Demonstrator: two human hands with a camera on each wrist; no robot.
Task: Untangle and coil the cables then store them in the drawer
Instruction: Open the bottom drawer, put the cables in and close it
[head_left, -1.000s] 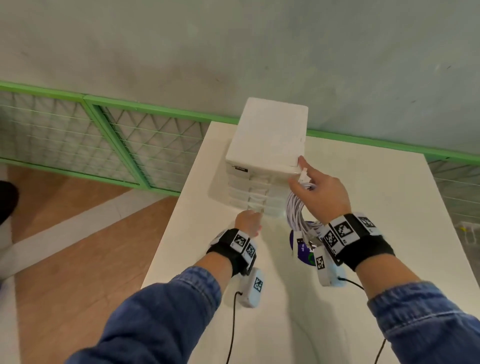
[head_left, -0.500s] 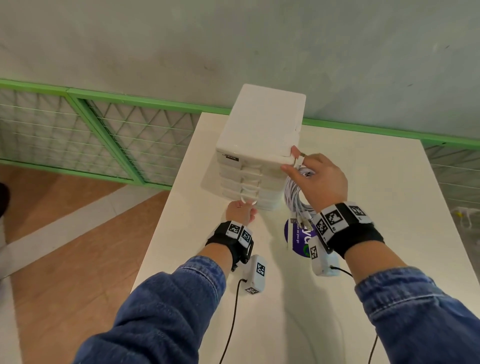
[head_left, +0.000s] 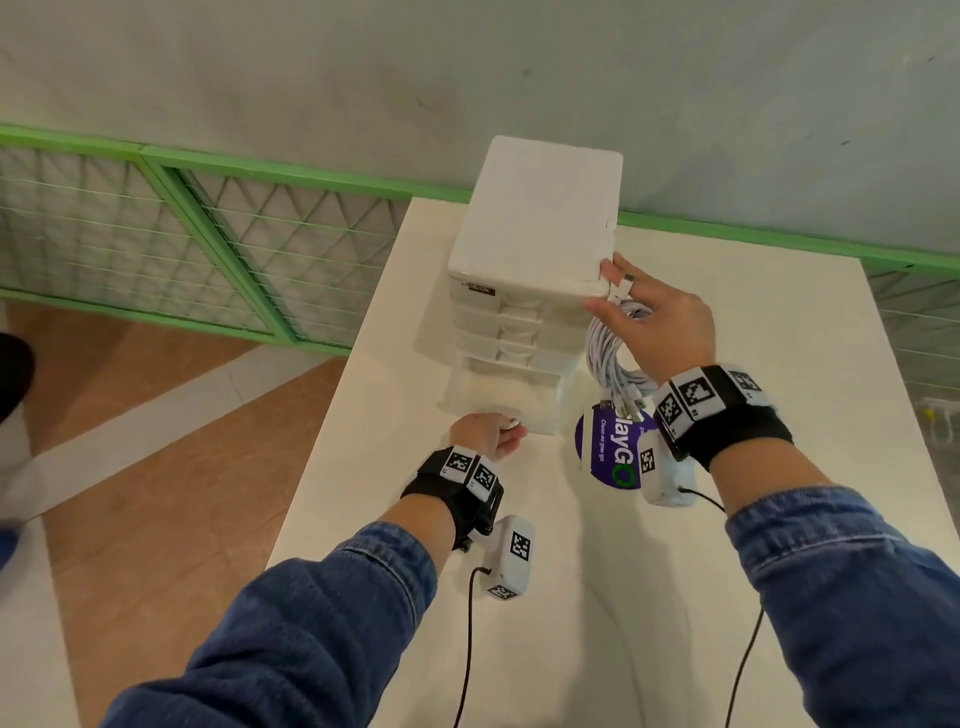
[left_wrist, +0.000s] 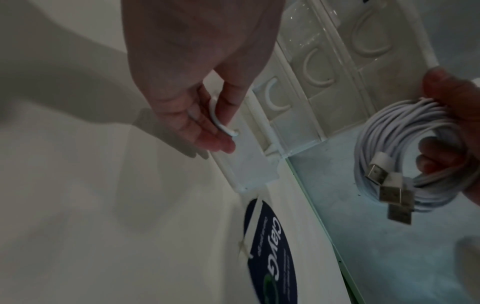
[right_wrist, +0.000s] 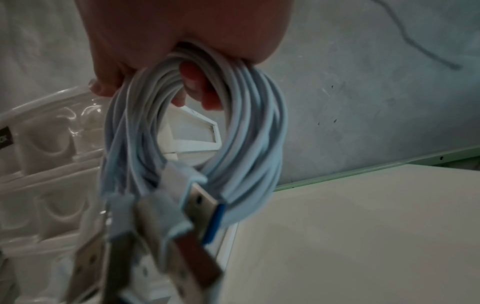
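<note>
You had a round dark blue sticker (head_left: 610, 452) on the table, partly hidden, reading "layG" with smaller "Clean as you go". The drawer unit (head_left: 535, 270) bore a small dark label (head_left: 478, 290), its lettering too blurred to read.

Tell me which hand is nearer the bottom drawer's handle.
Left. The left hand pinches the bottom drawer's handle; the right hand holds the coiled cables up beside the unit's top.
</note>
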